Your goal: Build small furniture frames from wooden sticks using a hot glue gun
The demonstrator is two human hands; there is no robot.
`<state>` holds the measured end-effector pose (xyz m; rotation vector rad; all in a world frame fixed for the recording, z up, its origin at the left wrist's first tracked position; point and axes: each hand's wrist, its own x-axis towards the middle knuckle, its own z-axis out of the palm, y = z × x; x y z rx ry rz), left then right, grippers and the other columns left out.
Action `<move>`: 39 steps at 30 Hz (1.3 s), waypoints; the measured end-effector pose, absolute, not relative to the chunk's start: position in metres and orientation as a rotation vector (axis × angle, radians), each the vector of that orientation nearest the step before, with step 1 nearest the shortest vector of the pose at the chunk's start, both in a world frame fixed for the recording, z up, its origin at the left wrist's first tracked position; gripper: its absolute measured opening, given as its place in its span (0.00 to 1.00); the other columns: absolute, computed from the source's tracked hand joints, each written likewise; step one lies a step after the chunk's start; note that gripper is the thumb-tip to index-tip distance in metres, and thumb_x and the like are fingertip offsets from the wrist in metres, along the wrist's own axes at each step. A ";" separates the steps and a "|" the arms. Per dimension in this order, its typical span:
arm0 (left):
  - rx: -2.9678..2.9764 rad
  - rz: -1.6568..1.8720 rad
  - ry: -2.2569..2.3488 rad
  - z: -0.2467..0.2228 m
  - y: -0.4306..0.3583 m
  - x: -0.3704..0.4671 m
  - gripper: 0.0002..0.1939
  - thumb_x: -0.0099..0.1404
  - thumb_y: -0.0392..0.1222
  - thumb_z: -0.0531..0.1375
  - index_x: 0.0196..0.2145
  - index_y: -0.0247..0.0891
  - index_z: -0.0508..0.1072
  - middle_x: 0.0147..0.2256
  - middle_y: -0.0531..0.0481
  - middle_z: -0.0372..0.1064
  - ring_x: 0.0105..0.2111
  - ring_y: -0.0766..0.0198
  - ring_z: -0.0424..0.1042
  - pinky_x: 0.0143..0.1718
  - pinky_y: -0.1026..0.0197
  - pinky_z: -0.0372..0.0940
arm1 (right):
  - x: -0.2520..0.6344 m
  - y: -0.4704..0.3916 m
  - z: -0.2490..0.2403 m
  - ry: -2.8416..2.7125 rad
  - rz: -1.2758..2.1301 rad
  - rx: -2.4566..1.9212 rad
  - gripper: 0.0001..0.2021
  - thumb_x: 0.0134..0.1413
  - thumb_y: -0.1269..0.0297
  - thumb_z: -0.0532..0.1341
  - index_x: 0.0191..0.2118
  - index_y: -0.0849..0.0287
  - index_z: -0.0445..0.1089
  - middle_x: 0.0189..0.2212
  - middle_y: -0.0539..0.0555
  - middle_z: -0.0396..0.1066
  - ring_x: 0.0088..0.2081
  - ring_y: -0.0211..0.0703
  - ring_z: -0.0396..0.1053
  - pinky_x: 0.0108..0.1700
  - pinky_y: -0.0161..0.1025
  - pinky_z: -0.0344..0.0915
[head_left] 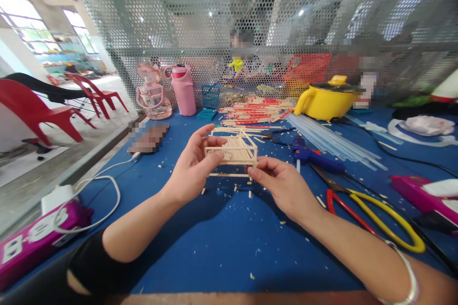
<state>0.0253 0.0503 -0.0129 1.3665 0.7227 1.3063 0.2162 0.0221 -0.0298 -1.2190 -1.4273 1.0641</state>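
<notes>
1. Head view, item: a small stick frame (pixel 234 143) of thin pale wooden sticks, with a slatted deck and rails, mid-frame between both hands. Whether it rests on the blue table (pixel 214 248) or is held off it: cannot tell.
2. Grip, left: my left hand (pixel 191 164) is closed lightly on the frame's left end, thumb on the front rail, fingers curled above and behind.
3. Grip, right: my right hand (pixel 277 178) has thumb and forefinger almost together at the front right corner, seemingly pinching a post; exact contact hidden.
4. Handling (judgement): very light, stiff along each stick, weak at the joints. Dry wood, so little slip expected; squeezing across the rails could rack or snap it. Best hold: deck edges or corners, low force.
5. Edges: near table edge (pixel 232 297) along the bottom of frame; metal rail on the left; perforated screen (pixel 179 24) across the top.
6. Room: widest stretch of blue is lower centre, strewn with chips. Tighter behind, with loose sticks (pixel 255 110) at upper centre. Right side crowded: glue gun (pixel 317 158), translucent rods (pixel 332 143), red-and-yellow-handled cutters (pixel 334 184). At left, a white cable (pixel 119 195) loops beyond my forearm.
</notes>
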 end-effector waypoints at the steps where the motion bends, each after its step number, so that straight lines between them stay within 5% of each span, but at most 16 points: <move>1: 1.340 1.320 0.718 -0.012 0.051 0.025 0.28 0.58 0.36 0.61 0.55 0.38 0.59 0.41 0.48 0.69 0.42 0.64 0.70 0.43 0.60 0.66 | 0.216 0.022 -0.030 -1.427 1.061 -1.221 0.14 0.46 0.52 0.66 0.24 0.56 0.65 0.23 0.46 0.64 0.27 0.36 0.58 0.31 0.36 0.56; 7: 1.327 1.306 0.773 -0.007 0.050 0.030 0.30 0.59 0.36 0.62 0.56 0.38 0.57 0.35 0.52 0.71 0.33 0.68 0.72 0.39 0.63 0.68 | 0.215 0.022 -0.031 -1.451 1.057 -1.203 0.14 0.46 0.53 0.65 0.24 0.57 0.65 0.24 0.46 0.63 0.27 0.36 0.58 0.31 0.36 0.56; 24: 1.433 1.284 0.916 -0.011 0.047 0.032 0.32 0.56 0.37 0.65 0.57 0.41 0.58 0.34 0.52 0.71 0.32 0.66 0.73 0.35 0.62 0.69 | 0.215 0.023 -0.034 -1.493 1.050 -1.182 0.13 0.46 0.53 0.66 0.26 0.56 0.66 0.26 0.48 0.67 0.30 0.38 0.62 0.34 0.37 0.60; 30: 1.449 1.292 0.701 -0.021 0.051 0.018 0.35 0.59 0.36 0.58 0.62 0.42 0.49 0.48 0.45 0.67 0.49 0.60 0.69 0.49 0.54 0.65 | 0.217 0.025 -0.033 -1.556 0.879 -1.247 0.12 0.47 0.53 0.64 0.26 0.56 0.67 0.28 0.50 0.67 0.31 0.39 0.64 0.36 0.38 0.61; 34: 1.739 1.129 0.892 -0.032 0.059 -0.003 0.32 0.55 0.34 0.59 0.58 0.39 0.58 0.50 0.44 0.64 0.54 0.57 0.62 0.58 0.50 0.55 | 0.220 0.029 -0.035 -1.624 0.653 -1.380 0.14 0.47 0.51 0.63 0.24 0.57 0.70 0.30 0.52 0.69 0.32 0.41 0.65 0.36 0.40 0.61; 39: 2.169 0.922 1.108 -0.033 0.068 -0.019 0.33 0.51 0.37 0.62 0.56 0.37 0.63 0.46 0.43 0.65 0.44 0.58 0.67 0.48 0.51 0.64 | 0.221 0.035 -0.040 -1.712 0.639 -1.449 0.12 0.49 0.53 0.63 0.25 0.56 0.73 0.22 0.50 0.70 0.26 0.40 0.64 0.32 0.40 0.59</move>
